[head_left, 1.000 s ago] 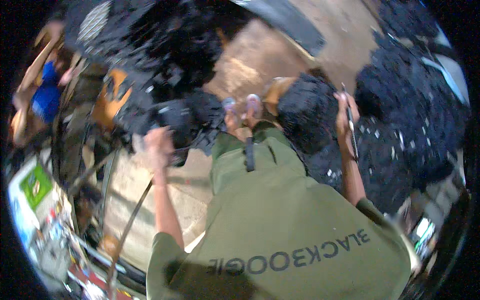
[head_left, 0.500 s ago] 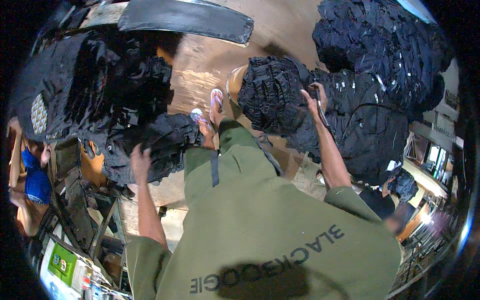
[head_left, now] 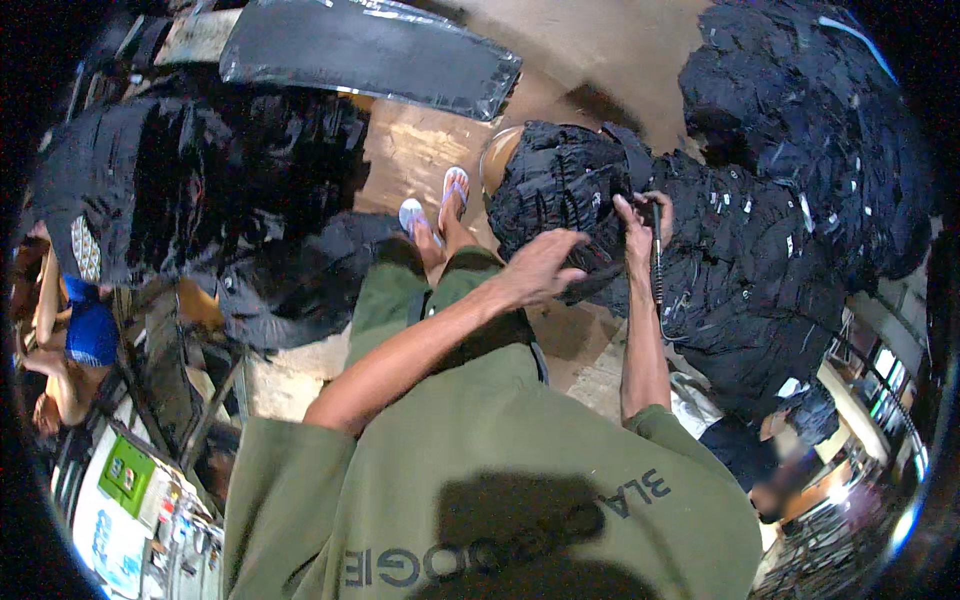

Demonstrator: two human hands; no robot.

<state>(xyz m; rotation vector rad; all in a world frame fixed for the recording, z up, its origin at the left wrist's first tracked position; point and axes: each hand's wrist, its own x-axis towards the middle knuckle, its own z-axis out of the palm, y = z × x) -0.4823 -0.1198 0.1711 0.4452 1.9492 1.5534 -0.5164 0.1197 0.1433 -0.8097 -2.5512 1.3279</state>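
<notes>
In my right hand [head_left: 645, 225] is a slim black pen-like tool [head_left: 657, 240] with a coiled cord trailing down beside my forearm. Its exact kind cannot be made out. My right fingers and thumb are at the edge of a bunched pile of black garments [head_left: 560, 165] on a round tan-rimmed support. My left hand [head_left: 545, 265] reaches across my body to the near side of that pile, fingers stretched and thumb apart, with nothing visible in it. More black garments [head_left: 740, 250] with small white tags lie to the right of my right hand.
Dark garments [head_left: 250, 140] heap up on the left. A long padded black board [head_left: 370, 55] lies at the far side. My sandalled feet [head_left: 430, 215] stand on the brown floor [head_left: 420, 140]. A person in blue [head_left: 90, 330] is at the left; another person [head_left: 745, 440] is at the lower right.
My left hand has left the garments on the left and swung right to the bunched pile. My right hand still holds the tool; the view has shifted slightly.
</notes>
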